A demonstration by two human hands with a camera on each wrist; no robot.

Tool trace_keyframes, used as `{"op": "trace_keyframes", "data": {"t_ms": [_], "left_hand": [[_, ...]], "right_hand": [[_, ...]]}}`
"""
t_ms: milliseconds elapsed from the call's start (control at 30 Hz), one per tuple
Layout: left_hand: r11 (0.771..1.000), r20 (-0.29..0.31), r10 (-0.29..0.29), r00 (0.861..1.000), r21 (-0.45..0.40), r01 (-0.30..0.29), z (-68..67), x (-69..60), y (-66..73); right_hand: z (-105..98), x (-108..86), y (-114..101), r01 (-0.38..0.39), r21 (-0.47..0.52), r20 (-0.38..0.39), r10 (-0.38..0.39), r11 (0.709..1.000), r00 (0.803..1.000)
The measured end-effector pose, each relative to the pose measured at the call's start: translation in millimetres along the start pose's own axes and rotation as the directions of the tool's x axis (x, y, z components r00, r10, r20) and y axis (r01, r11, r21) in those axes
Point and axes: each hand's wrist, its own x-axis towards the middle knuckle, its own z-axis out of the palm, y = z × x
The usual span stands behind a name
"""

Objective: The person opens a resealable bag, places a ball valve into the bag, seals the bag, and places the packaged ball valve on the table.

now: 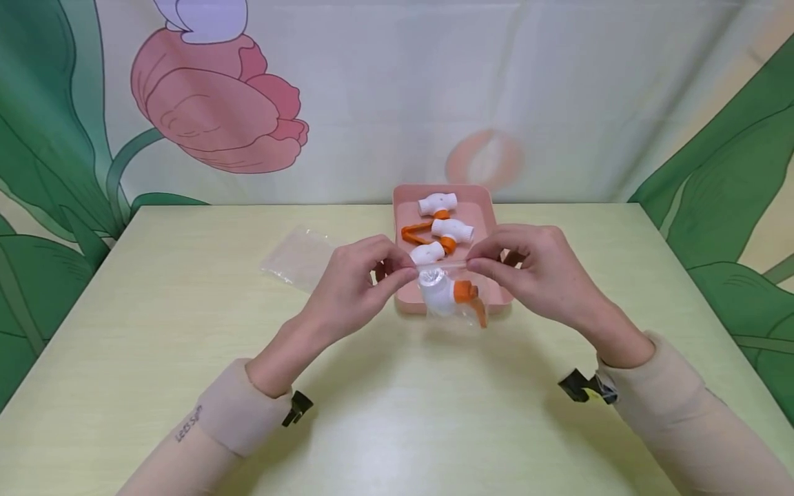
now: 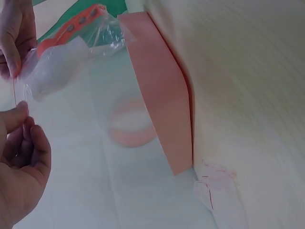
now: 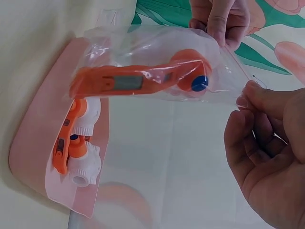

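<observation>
Between both hands hangs a clear zip bag (image 3: 138, 52), held by its top edge. Inside it lies a white plastic ball valve (image 1: 438, 295) with an orange handle (image 3: 119, 82). My left hand (image 1: 360, 279) pinches one end of the bag's seal between thumb and fingertips. At the other end, my right hand (image 1: 536, 272) pinches the seal the same way. Just behind the bag stands a pink tray (image 1: 480, 203) with several more white valves (image 1: 453, 230) with orange handles in it. The bag partly hides the tray's near side.
Another clear plastic bag (image 1: 298, 258) lies flat on the pale table (image 1: 186, 310), left of the tray. A curtain (image 1: 384, 103) printed with flowers and leaves hangs behind the table's far edge.
</observation>
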Motion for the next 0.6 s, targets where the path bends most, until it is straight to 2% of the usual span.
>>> {"op": "trace_keyframes", "data": {"t_ms": [200, 333, 433, 600], "left_hand": [[0.997, -0.021, 0.066, 0.998, 0.032, -0.065, 1.3, 1.1, 3.1], [0.997, -0.036, 0.079, 0.996, 0.024, -0.078, 3.4, 2.6, 5.4], [0.998, -0.054, 0.061, 0.997, 0.001, -0.061, 5.6, 3.6, 6.8], [0.998, -0.081, -0.017, 0.997, -0.068, 0.012, 8.0, 4.9, 7.2]], "right_hand": [[0.5, 1.1, 1.7, -0.020, 0.013, 0.016, 0.019, 1.000, 1.000], [1.5, 1.6, 3.4, -0.025, 0.040, 0.041, 0.023, 0.999, 0.999], [3.4, 2.6, 4.6, -0.021, 0.076, 0.050, 0.017, 0.997, 0.999], [7.6, 3.5, 6.7, -0.009, 0.115, 0.050, 0.003, 0.993, 0.999]]}}
